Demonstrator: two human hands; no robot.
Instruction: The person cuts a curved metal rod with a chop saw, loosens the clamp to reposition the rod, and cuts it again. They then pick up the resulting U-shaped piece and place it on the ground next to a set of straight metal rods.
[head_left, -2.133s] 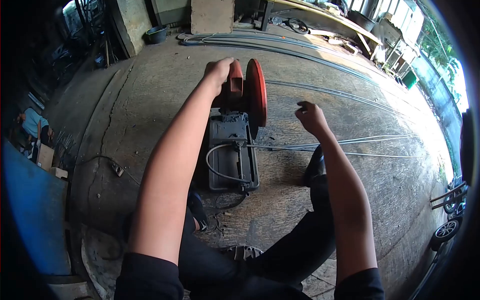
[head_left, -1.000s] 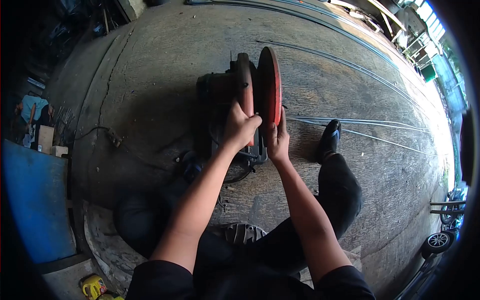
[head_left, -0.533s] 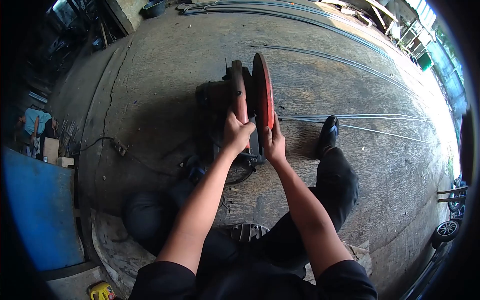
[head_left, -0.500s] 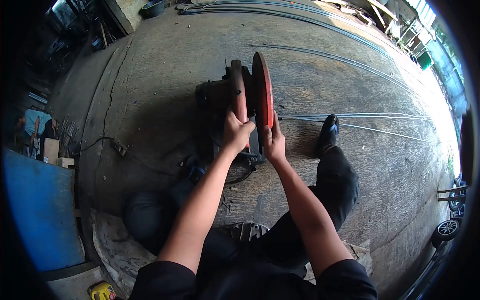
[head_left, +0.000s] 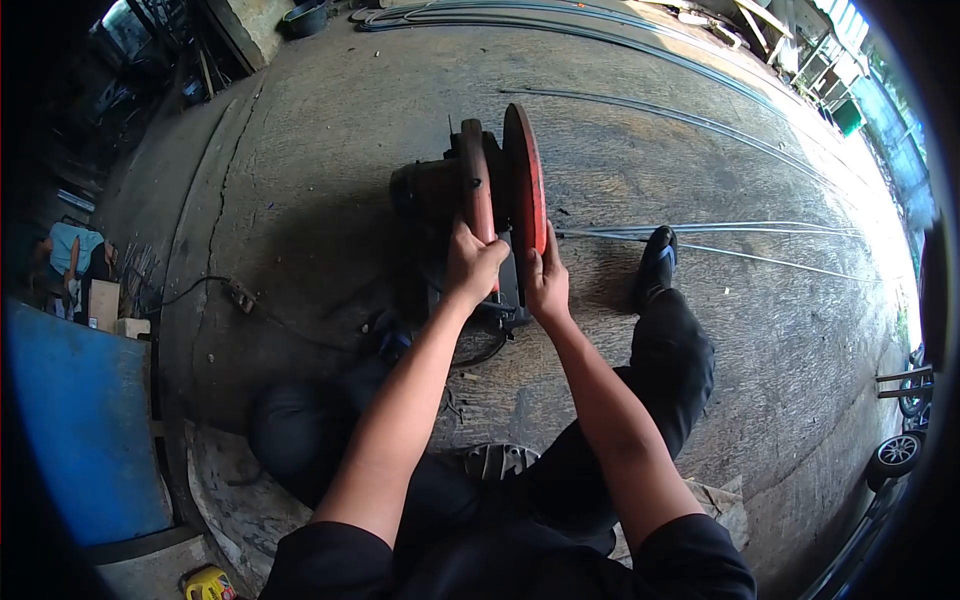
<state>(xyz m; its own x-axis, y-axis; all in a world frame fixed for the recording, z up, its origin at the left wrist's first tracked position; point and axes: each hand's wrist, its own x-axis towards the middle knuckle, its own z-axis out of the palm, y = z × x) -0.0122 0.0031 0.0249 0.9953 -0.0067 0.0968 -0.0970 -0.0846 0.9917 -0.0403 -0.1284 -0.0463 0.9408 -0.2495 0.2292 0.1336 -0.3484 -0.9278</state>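
Observation:
A cut-off saw (head_left: pixel 430 185) stands on the concrete floor between my legs, with a dark motor body on its left side. My left hand (head_left: pixel 474 265) is wrapped round the lower part of its worn reddish handle (head_left: pixel 478 200). To the right of the handle, a large red round disc (head_left: pixel 527 180) stands edge-on to me. My right hand (head_left: pixel 547 278) grips the disc's lower edge, with the thumb on the near side; some of its fingers are hidden. Below my hands, the saw's base (head_left: pixel 515 315) is partly in view.
Long thin metal rods (head_left: pixel 720 231) lie on the floor to the right, and more pipes (head_left: pixel 560 22) at the far side. A cable with a connector (head_left: pixel 240 296) runs along the left. Beyond a blue panel (head_left: pixel 85 420), another person (head_left: pixel 75 255) bends over. A wheel (head_left: pixel 897 453) is at right.
Almost nothing differs. Both hands keep their hold on the saw, and the right hand and disc have shifted very slightly left.

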